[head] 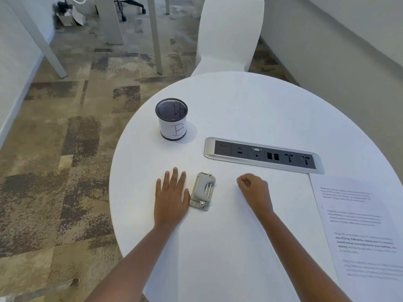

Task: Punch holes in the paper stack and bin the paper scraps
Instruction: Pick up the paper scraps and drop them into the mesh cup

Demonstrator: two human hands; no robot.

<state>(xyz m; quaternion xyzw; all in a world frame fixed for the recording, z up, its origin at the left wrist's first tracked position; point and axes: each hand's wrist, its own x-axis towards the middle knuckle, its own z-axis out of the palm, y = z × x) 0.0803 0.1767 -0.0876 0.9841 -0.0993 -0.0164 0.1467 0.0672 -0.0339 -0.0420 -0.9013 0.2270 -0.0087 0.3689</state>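
A small grey metal hole punch sits on the round white table, at the left edge of a blank white paper stack. My left hand lies flat with straight fingers just left of the punch, its thumb side against it. My right hand rests on the paper stack to the right of the punch, its fingers curled into a fist; nothing shows in it. A black mesh cup with a white label marked "B" stands behind my left hand.
A recessed socket panel runs across the table behind my right hand. A printed sheet lies at the right edge. A white chair stands beyond the table, with patterned carpet on the left.
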